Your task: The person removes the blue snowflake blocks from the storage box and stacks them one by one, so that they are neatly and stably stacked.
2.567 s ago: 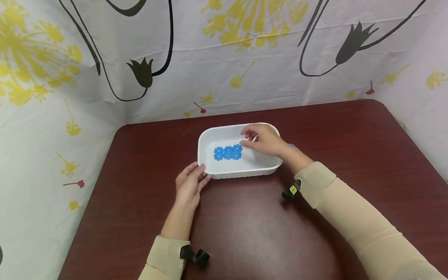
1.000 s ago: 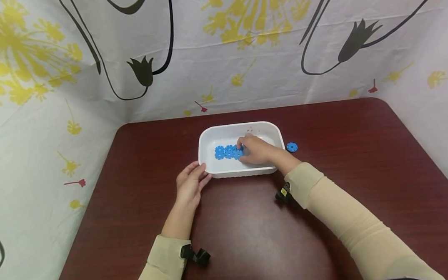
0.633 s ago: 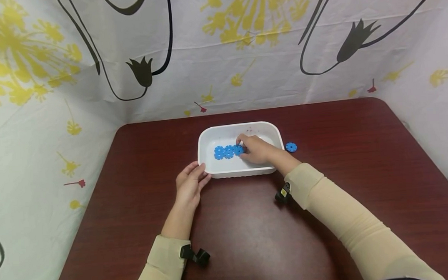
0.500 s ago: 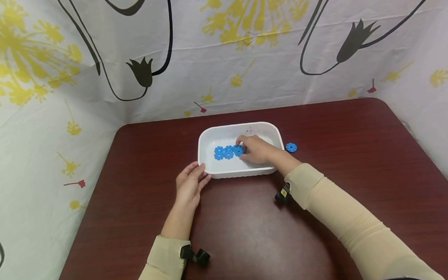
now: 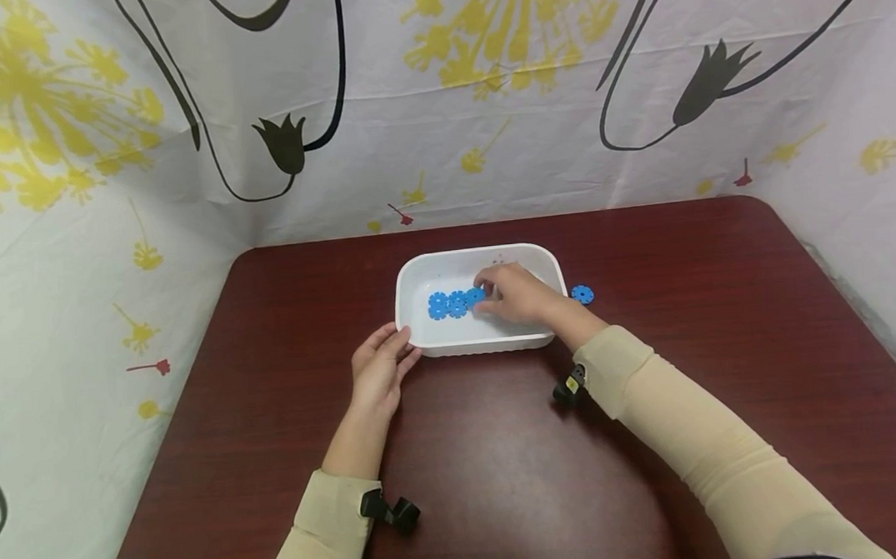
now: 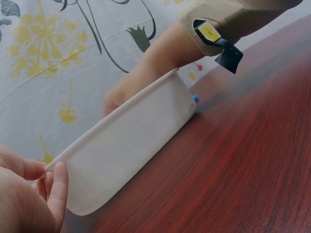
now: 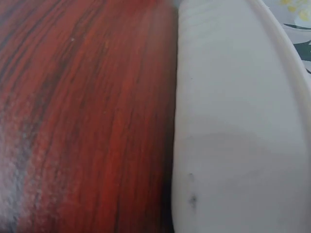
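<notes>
Your tray (image 6: 126, 145) looks smooth plastic, the discs (image 5: 457, 304) plastic too, your sleeves (image 5: 718, 443) matt cloth, the desk (image 5: 493, 444) glossy wood.

"How's our light in the head view?"
"Fairly bright; we see a pale glare on the tabletop (image 5: 532, 476) and a soft shadow beside the right sleeve (image 5: 710, 426)."
"And our wrist views?"
"Dimmer. On the right, we get the white tray (image 7: 243, 107) soft and blurred; on the left, everything looks greyish and slightly hazy."
</notes>
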{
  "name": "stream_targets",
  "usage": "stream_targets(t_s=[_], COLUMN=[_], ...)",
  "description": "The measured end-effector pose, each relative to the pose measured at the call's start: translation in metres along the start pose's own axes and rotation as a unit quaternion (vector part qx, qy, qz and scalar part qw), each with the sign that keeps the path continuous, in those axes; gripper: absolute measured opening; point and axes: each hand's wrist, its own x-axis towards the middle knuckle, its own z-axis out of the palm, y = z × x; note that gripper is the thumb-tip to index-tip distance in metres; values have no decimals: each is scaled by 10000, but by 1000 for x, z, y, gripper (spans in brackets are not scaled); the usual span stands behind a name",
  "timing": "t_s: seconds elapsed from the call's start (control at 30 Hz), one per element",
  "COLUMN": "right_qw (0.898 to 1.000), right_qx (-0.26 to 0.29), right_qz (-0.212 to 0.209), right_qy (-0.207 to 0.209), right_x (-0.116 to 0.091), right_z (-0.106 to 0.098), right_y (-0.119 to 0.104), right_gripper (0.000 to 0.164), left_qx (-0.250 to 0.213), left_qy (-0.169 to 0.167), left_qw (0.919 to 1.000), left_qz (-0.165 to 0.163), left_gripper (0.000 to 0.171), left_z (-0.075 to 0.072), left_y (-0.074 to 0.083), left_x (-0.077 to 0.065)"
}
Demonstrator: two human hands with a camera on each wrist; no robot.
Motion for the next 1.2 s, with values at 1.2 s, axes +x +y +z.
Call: stream_targets(t_s=[1.2], right_qw=[9826], right_qx=[796], right_qz=[-240], right_qy=[1658], right_x=[-40], right_z=[-49], right_y=[21], right_gripper=[36], left_qx=[7], left_qy=[74], left_qw=[9998], left_qz=[-190], left_gripper=[39], left_z=[0], left_y=[2], left_x=[-3])
